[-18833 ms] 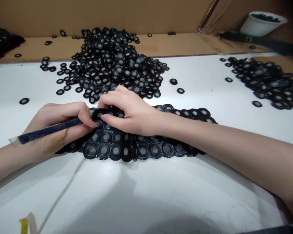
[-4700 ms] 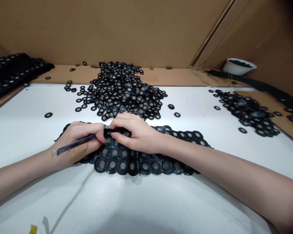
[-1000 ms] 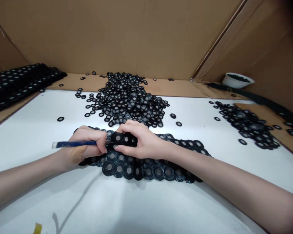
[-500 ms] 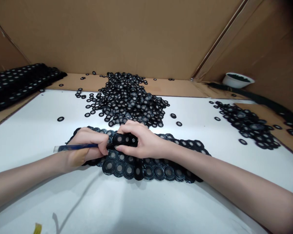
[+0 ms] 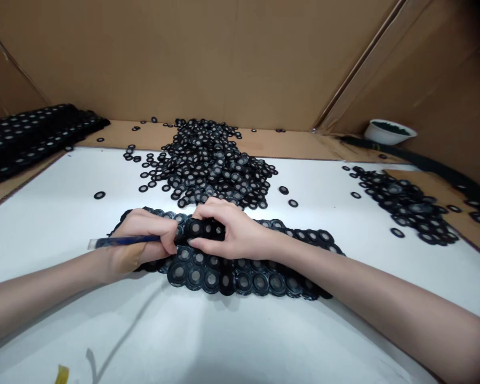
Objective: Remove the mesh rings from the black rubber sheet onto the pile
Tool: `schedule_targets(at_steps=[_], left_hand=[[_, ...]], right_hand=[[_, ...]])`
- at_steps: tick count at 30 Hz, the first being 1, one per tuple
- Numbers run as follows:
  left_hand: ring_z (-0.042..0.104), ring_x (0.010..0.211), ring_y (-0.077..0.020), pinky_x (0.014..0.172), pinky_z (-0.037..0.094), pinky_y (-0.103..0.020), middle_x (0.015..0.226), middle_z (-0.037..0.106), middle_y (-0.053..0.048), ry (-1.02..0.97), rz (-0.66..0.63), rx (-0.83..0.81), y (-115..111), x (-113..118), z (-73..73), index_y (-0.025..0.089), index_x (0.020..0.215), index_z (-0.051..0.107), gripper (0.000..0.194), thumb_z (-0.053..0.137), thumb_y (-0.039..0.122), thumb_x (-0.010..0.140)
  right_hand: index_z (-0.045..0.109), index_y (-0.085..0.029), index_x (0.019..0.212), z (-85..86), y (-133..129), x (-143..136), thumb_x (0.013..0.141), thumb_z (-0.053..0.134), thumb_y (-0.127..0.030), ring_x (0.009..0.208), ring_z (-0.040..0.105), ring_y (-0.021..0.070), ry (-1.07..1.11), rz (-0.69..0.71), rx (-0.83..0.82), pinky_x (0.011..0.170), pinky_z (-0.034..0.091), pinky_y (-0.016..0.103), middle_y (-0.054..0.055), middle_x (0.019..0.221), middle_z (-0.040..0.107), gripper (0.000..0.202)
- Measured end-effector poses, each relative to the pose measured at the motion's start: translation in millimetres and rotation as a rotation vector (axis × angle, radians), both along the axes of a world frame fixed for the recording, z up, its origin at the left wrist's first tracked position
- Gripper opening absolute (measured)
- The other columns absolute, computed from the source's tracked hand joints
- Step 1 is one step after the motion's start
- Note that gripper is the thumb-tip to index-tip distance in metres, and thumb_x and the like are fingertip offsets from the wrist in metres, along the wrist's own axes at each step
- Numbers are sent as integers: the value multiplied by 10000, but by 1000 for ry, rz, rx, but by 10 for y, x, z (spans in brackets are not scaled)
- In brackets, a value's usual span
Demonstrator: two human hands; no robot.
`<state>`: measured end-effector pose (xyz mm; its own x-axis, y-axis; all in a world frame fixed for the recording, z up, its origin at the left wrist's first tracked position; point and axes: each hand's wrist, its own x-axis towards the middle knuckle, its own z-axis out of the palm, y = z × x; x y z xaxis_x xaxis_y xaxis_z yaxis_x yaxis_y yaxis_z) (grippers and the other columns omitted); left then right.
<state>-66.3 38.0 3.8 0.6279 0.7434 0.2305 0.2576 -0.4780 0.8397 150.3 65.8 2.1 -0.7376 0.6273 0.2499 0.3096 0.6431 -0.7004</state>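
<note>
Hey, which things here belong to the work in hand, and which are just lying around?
In use:
- left hand, holding blue tool
- right hand, gripping the black disc sheet

Apparently just lying there:
- big loose disc heap, perhaps stock
- smaller disc pile, right
- white bowl
- dotted black bundle, far left
- yellow scrap, front

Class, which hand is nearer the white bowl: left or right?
Right: the right hand is in front of the white bowl, to its left; the left hand is farther left.
</note>
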Motion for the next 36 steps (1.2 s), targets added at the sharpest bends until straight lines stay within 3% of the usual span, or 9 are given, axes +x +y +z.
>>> schedule_targets(at_steps=[9,22,28,33,36], left_hand=[[307,485,-43,465,250,-169,518,408,65,15,-35,10,15,14,-1,143,594,477,222,483,97,811],[334,473,-41,455,231,-182,515,420,51,159,-125,-116,69,25,31,136,566,464,223,472,152,788],[311,478,-43,458,225,-190,520,386,55,133,-149,-54,49,24,13,143,593,450,223,452,155,815],[349,503,-52,487,272,-179,548,430,52,14,-104,83,27,29,5,154,640,485,225,464,132,863],[378,523,-58,501,290,-180,581,472,47,-7,-92,149,18,29,7,162,647,483,221,484,89,856]], right_hand=[[510,-170,822,-9,5,9,767,624,-261,799,452,166,-19,4,23,744,358,295,12,793,508,156],[535,-163,844,-17,-1,-7,772,617,-238,829,464,177,-55,42,87,765,339,315,19,791,521,132],[541,-173,849,-13,-8,0,787,639,-297,830,467,168,-48,31,70,788,330,313,12,800,535,170],[519,-177,728,-18,-21,-9,618,754,-534,767,437,166,-53,-90,-6,700,335,281,-6,739,452,442],[524,-173,670,-14,-12,-21,642,758,-481,756,436,163,-49,-53,-41,698,326,278,-14,683,454,388]])
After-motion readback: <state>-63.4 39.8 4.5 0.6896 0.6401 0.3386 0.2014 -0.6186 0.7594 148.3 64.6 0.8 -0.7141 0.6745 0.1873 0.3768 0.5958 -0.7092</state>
